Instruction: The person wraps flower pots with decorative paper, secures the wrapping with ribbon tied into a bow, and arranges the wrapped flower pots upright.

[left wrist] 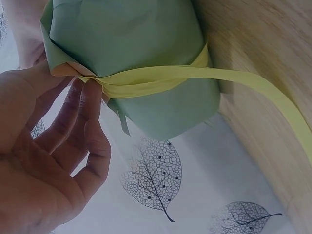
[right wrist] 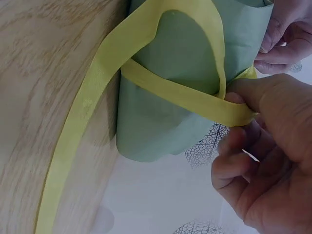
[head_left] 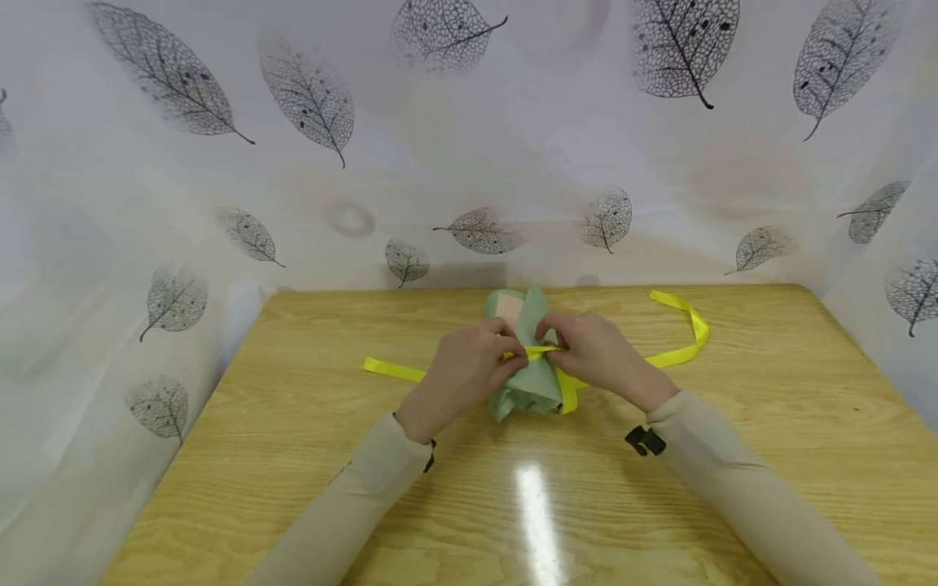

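Right hand [right wrist: 275,163] at four o'clock, its thumb and fingers pinching yellow ribbon [right wrist: 180,93], band drawn across a green paper-wrapped bundle [right wrist: 156,119] near twelve, loose tail trailing toward seven, wood-grain tabletop [right wrist: 39,73] at nine, left hand [right wrist: 292,31] at two, leaf-print cloth [right wrist: 146,195] at six

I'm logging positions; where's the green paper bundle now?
In the head view, the green paper bundle is just right of centre on the wooden table, between the left hand and right hand, with yellow ribbon around it.
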`<action>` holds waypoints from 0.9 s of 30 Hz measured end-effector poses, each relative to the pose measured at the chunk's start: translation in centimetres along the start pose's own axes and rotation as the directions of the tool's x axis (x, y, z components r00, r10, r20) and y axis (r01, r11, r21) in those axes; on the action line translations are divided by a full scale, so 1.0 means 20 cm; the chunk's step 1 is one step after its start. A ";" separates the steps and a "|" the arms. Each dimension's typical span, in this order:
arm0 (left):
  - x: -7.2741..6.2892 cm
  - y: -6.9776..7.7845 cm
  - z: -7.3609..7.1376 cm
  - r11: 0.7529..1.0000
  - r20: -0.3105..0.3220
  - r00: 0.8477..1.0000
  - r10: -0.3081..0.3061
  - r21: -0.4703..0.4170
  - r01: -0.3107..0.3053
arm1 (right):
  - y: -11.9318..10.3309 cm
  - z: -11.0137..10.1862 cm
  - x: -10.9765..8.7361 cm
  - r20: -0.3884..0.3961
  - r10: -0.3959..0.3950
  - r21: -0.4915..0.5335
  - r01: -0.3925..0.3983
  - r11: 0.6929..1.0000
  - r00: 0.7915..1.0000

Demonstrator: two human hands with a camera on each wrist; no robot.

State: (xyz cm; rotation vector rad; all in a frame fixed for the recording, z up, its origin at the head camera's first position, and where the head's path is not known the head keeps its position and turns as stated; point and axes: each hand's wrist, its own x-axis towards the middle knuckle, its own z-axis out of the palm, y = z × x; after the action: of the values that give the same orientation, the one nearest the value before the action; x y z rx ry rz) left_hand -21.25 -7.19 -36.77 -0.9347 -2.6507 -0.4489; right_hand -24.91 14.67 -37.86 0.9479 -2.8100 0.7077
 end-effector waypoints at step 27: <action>-0.01 0.01 0.00 1.000 0.014 1.000 -0.025 -0.017 0.026 | 0.10 -0.02 -0.05 0.089 -0.049 0.185 0.032 0.982 0.995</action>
State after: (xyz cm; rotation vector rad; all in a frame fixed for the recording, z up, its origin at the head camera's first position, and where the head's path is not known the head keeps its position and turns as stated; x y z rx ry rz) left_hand -21.05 -7.18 -36.79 -0.9133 -2.6783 -0.4733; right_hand -25.35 16.87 -38.47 1.0912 -2.8340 0.9544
